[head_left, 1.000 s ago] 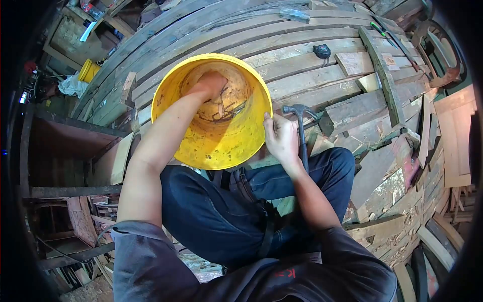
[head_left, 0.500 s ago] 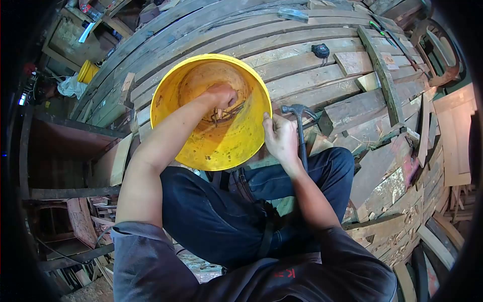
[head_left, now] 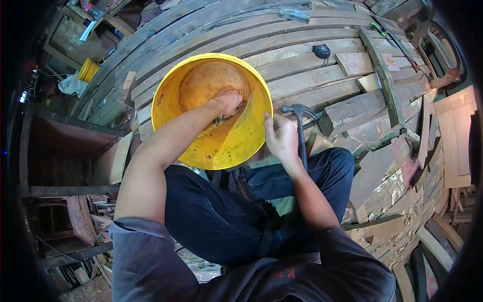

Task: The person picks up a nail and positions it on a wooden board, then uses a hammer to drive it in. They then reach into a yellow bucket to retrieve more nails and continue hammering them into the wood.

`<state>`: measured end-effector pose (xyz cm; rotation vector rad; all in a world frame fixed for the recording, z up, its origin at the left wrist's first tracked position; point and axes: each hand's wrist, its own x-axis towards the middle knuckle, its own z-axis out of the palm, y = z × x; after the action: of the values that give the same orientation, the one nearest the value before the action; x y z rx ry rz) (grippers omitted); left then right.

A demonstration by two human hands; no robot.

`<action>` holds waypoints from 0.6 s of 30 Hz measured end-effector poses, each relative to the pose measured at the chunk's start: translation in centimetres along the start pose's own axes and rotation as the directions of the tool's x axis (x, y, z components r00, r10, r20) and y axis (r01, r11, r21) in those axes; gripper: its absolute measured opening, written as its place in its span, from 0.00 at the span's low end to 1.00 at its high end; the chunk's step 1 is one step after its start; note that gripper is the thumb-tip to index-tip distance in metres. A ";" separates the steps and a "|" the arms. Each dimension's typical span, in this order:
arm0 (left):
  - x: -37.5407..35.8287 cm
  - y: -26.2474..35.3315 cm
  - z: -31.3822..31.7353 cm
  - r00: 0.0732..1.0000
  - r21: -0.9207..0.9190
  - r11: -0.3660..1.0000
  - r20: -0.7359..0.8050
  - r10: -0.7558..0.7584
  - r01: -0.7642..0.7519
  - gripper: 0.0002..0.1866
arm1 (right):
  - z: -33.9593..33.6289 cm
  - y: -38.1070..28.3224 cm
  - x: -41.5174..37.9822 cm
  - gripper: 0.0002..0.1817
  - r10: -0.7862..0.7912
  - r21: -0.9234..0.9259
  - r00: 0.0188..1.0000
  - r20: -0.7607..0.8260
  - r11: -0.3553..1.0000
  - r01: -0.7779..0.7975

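A yellow bucket (head_left: 221, 158) leans toward me above my lap, its open mouth facing me and its inside stained brown. My left hand (head_left: 229, 102) is deep in it, near the bottom, with fingers curled downward; the fingertips and whatever they hold are hidden. Beside that hand, thin dark pieces that look like nails (head_left: 224, 119) lie at the bottom, partly covered by my wrist. My right hand (head_left: 282, 136) pinches the bucket's right rim. Just beyond it a claw hammer (head_left: 300, 128) rests with its head up, its handle passing behind my wrist to my thigh.
Wooden slats (head_left: 216, 38) spread out in front. On them lie a black tape measure (head_left: 321, 51), a long wood strip (head_left: 381, 75), a thick wood block (head_left: 352, 108) and a green-handled tool (head_left: 377, 27). A second yellow bucket (head_left: 88, 70) stands at far left.
My left hand has shifted a little right and deeper in the bucket, now covering more of the thin pieces. My right hand and the hammer have stayed in place.
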<state>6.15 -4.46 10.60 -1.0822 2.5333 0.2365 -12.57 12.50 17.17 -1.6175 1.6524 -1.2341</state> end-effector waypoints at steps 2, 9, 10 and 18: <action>-0.2 -0.3 -0.1 1.000 -0.020 1.000 -0.029 0.007 -0.008 0.14 | -0.2 -0.3 0.0 0.17 0.020 0.011 1.000 0.009 1.000 -0.021; 0.0 -1.1 0.3 0.996 -0.140 0.990 -0.090 -0.002 -0.011 0.10 | -0.1 -0.1 0.0 0.18 -0.005 0.020 1.000 -0.002 1.000 0.005; 0.0 -1.1 0.2 0.999 -0.167 0.986 -0.040 0.017 -0.024 0.10 | -0.1 -0.1 0.0 0.18 -0.003 0.017 1.000 0.000 1.000 0.003; 0.0 0.9 0.8 0.999 -0.027 0.999 -0.016 -0.035 0.035 0.12 | -0.2 -0.2 0.1 0.18 0.019 0.017 1.000 0.010 1.000 -0.020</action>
<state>5.68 -3.59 9.88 -1.1420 2.5305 0.2532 -12.69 12.52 17.46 -1.5912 1.6437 -1.2255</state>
